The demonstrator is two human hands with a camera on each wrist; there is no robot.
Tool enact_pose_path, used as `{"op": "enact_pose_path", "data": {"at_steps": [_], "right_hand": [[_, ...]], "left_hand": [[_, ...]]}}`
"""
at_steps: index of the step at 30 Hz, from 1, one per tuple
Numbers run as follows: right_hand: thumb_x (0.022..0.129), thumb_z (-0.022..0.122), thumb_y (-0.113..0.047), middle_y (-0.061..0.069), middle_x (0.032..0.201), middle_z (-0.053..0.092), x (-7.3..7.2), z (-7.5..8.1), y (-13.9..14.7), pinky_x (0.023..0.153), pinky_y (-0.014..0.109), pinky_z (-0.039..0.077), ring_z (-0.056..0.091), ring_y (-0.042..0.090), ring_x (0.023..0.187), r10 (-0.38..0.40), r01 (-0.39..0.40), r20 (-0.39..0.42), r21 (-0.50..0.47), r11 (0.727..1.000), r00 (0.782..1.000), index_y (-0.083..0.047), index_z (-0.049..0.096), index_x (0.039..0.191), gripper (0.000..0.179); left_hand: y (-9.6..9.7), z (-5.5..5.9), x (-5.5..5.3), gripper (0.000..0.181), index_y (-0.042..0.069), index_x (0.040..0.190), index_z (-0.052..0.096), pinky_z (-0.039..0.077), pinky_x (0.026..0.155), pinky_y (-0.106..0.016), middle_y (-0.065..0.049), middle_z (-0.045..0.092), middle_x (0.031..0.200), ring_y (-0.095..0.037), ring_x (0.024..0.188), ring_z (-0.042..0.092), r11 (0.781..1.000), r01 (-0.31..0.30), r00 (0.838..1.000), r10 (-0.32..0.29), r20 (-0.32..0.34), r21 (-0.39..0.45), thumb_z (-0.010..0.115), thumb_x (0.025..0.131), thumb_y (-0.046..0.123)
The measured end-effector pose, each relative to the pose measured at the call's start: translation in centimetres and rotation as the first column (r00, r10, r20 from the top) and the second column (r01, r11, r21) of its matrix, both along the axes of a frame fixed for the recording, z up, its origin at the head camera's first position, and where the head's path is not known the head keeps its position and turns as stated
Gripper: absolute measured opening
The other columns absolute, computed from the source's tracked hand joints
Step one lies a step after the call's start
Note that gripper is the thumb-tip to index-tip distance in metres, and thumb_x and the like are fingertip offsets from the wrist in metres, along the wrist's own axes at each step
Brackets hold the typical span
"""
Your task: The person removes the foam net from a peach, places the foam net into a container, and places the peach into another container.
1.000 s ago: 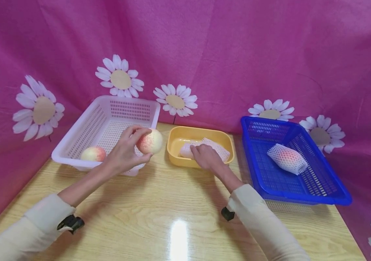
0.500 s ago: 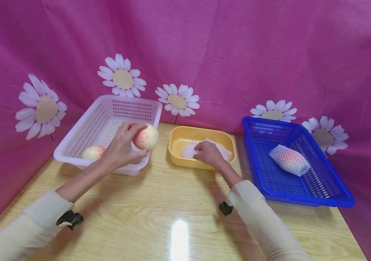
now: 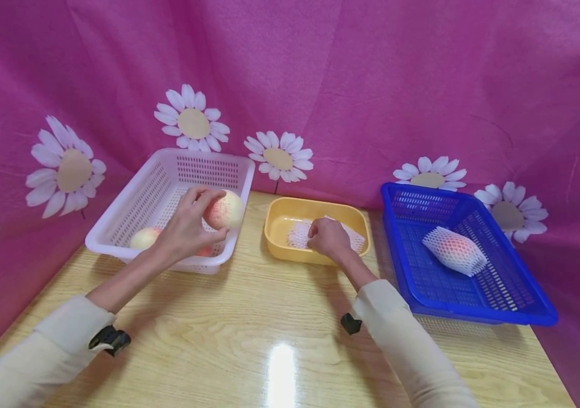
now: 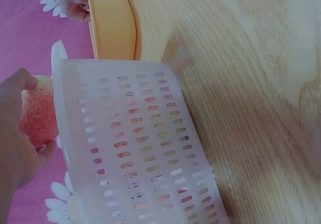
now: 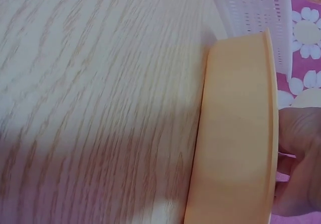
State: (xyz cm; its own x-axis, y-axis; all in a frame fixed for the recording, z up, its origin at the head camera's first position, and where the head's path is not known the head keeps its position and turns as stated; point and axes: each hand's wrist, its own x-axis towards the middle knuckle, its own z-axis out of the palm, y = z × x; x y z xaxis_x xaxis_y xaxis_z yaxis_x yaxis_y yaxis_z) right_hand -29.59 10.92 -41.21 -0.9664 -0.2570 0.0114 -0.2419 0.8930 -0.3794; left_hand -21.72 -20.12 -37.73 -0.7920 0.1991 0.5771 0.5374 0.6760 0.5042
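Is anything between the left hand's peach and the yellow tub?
The white basket's tub-side rim lies between, though the left wrist view shows the peach mostly above it. Nothing else visible blocks the way to the tub.

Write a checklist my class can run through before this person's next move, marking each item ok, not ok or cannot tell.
1. Left grip holds a peach: ok, thumb and fingers are round it.
2. Held peach is bare: ok on the sides that show.
3. Held peach is over the yellow tray: not ok, it is at the pale basket.
4. Foam netting is in the tray: ok.
5. Right grip has pinched one net: cannot tell, fingertips hidden.
6. Blue basket has room: ok, bare floor shows beside the netted peach.
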Motion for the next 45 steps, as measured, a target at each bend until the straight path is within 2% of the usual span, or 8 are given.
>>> {"op": "enact_pose_path", "data": {"at_steps": [9,17,24,30,32,38,40,45], "right_hand": [[0.086,0.073,-0.023,0.003,0.087,0.071,0.3,0.2,-0.1,0.075,0.039,0.052,0.063,0.023,0.082,0.013,-0.012,0.005,-0.104,0.995,1.0,-0.01,0.074,0.089,0.014],[0.085,0.074,-0.024,0.005,0.103,0.072,0.2,0.8,-0.6,0.08,0.041,0.052,0.065,0.025,0.092,0.027,-0.027,0.0,-0.136,0.99,1.0,-0.01,0.072,0.095,0.017],[0.085,0.074,-0.025,0.007,0.11,0.071,0.6,1.2,-1.5,0.084,0.043,0.053,0.066,0.027,0.098,0.064,-0.07,-0.057,-0.125,0.99,0.996,-0.01,0.073,0.096,0.019],[0.089,0.069,-0.019,0.008,0.103,0.072,0.9,1.4,-2.5,0.08,0.042,0.054,0.065,0.025,0.093,0.109,-0.126,-0.125,-0.133,0.983,0.986,-0.007,0.074,0.099,0.017],[0.092,0.067,-0.018,0.008,0.105,0.072,1.2,1.5,-2.8,0.083,0.042,0.054,0.066,0.025,0.096,0.149,-0.169,-0.139,-0.139,0.976,0.979,-0.005,0.074,0.102,0.018],[0.098,0.064,-0.022,0.01,0.124,0.067,2.3,1.9,-4.2,0.101,0.041,0.047,0.06,0.026,0.119,0.285,-0.311,-0.179,-0.141,0.94,0.942,-0.005,0.07,0.121,0.029],[0.098,0.063,-0.023,0.009,0.126,0.067,2.7,2.0,-4.8,0.102,0.041,0.046,0.058,0.025,0.121,0.334,-0.363,-0.201,-0.13,0.923,0.921,-0.006,0.069,0.125,0.032],[0.099,0.062,-0.026,0.009,0.128,0.066,3.5,2.3,-6.0,0.105,0.039,0.044,0.058,0.024,0.122,0.454,-0.487,-0.272,-0.069,0.87,0.849,-0.007,0.066,0.129,0.036]], "left_hand": [[-0.5,-0.1,-0.2,0.066,0.002,0.129,0.057,0.05,0.087,-0.049,-0.02,0.048,0.123,-0.037,0.116,0.046,1.0,-0.028,1.0,0.028,0.002,-0.002,0.085,0.069,0.005],[-0.9,-0.1,-0.3,0.066,0.003,0.128,0.057,0.051,0.086,-0.052,-0.021,0.047,0.125,-0.038,0.118,0.045,0.999,-0.041,0.999,0.041,0.014,-0.006,0.085,0.069,0.005],[-1.2,-0.1,-0.3,0.066,0.003,0.129,0.057,0.05,0.086,-0.052,-0.021,0.047,0.126,-0.04,0.117,0.045,0.999,-0.048,0.999,0.048,0.02,-0.008,0.085,0.069,0.006],[-1.4,-0.4,-0.3,0.065,0.002,0.128,0.057,0.049,0.087,-0.052,-0.022,0.047,0.125,-0.04,0.117,0.045,0.999,-0.05,0.999,0.05,0.013,-0.005,0.084,0.069,0.006],[-1.4,-0.4,-0.3,0.065,0.002,0.128,0.057,0.049,0.087,-0.052,-0.022,0.047,0.125,-0.041,0.117,0.045,0.999,-0.052,0.999,0.052,0.015,-0.006,0.084,0.069,0.006],[-1.7,-0.6,-0.4,0.064,0.002,0.128,0.057,0.049,0.085,-0.053,-0.022,0.047,0.127,-0.043,0.115,0.045,0.997,-0.072,0.997,0.072,0.038,-0.01,0.084,0.069,0.007],[-1.7,-0.6,-0.5,0.064,0.002,0.128,0.057,0.049,0.084,-0.053,-0.022,0.047,0.127,-0.044,0.114,0.045,0.997,-0.078,0.996,0.079,0.047,-0.011,0.084,0.07,0.007],[-1.8,-0.7,-0.7,0.063,0.003,0.127,0.057,0.049,0.083,-0.052,-0.021,0.047,0.127,-0.044,0.112,0.045,0.996,-0.086,0.995,0.087,0.056,-0.014,0.083,0.07,0.008]]}}
